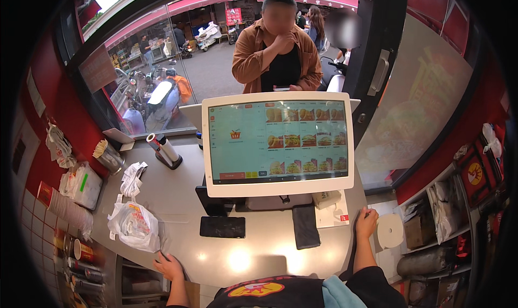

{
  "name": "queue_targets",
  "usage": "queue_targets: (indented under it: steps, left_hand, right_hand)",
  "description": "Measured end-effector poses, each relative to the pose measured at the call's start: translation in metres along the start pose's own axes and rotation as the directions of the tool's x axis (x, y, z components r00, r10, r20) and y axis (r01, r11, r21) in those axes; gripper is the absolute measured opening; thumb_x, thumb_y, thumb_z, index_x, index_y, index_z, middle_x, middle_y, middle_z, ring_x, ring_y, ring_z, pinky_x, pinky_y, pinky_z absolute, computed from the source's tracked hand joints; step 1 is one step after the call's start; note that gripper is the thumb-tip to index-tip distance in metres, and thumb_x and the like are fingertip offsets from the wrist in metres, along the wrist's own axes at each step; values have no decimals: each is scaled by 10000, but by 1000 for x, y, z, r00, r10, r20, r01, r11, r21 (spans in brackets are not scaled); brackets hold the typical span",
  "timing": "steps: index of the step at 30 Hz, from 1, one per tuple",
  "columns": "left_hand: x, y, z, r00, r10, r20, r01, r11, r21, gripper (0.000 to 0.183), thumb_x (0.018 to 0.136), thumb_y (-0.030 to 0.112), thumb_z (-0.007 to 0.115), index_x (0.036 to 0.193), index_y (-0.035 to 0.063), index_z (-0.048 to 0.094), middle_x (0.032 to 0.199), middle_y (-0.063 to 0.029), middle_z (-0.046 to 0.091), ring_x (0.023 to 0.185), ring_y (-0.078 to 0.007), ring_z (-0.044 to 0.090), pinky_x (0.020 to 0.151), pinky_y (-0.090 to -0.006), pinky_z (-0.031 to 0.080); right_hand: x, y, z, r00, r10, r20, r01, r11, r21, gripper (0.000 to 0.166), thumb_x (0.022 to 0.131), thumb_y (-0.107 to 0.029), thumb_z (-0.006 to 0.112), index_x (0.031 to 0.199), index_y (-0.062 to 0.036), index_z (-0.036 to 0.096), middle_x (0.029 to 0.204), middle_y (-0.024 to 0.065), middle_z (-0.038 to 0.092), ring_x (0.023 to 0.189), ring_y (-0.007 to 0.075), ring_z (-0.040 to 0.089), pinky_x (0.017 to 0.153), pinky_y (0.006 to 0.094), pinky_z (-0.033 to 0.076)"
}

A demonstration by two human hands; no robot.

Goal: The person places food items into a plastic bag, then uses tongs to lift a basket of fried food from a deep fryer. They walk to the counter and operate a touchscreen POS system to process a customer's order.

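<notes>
My left hand [169,266] rests at the front left edge of the metal counter [178,196], its fingers apart and nothing in them. Just beyond its fingertips sits a white plastic bag [135,226] with red print and something inside. Over at the counter's right edge is my right hand [367,222], fingers curled in, no object visible in it. Before me a white-framed touchscreen register [278,144] displays rows of food pictures. Below the screen lie a black phone [222,227] and a dark folded cloth or pouch [306,227].
A person [279,53] stands outside the open window. Crumpled paper receipts [132,179], a scanner-like device in a stand [165,151] and a cup of wooden sticks [108,156] occupy the left. Stacked paper cups [66,206] lie far left; a round stool [389,231] and shelves [435,247] stand right.
</notes>
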State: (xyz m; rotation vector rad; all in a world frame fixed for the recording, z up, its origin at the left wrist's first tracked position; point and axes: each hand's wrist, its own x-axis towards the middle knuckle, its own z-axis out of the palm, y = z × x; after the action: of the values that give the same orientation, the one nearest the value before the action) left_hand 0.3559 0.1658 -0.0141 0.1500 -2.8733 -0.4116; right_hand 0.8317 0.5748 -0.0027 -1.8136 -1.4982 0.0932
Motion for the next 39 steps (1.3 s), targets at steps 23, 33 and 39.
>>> queue_targets:
  steps: [23, 33, 39]
  left_hand:
    - [68, -51, 35, 702, -659, 271, 708, 601, -371, 650, 885, 443, 230, 967, -120, 544, 965, -272, 564, 897, -416, 538, 785, -458, 422]
    - [66, -44, 16, 698, -656, 286, 703, 552, -449, 635, 889, 431, 215, 996, -109, 531, 1032, -275, 536, 950, -415, 508, 841, -458, 383]
    - [73, -52, 30, 701, -665, 258, 704, 584, -405, 622, 893, 418, 220, 982, -110, 538, 1013, -274, 544, 942, -418, 510, 829, -460, 388]
  right_hand:
    - [39, 15, 1, 813, 467, 348, -335, 864, -377, 647, 872, -494, 166, 983, -23, 594, 1002, 201, 578, 960, 363, 535, 812, 439, 413]
    - [28, -1, 5, 882, 358, 306, -201, 873, -444, 582, 886, -432, 213, 933, 6, 594, 944, 222, 588, 894, 376, 558, 785, 441, 426]
    - [29, -1, 6, 887, 364, 283, -216, 870, -443, 547, 891, -408, 223, 917, 2, 585, 922, 215, 594, 875, 372, 563, 766, 446, 431]
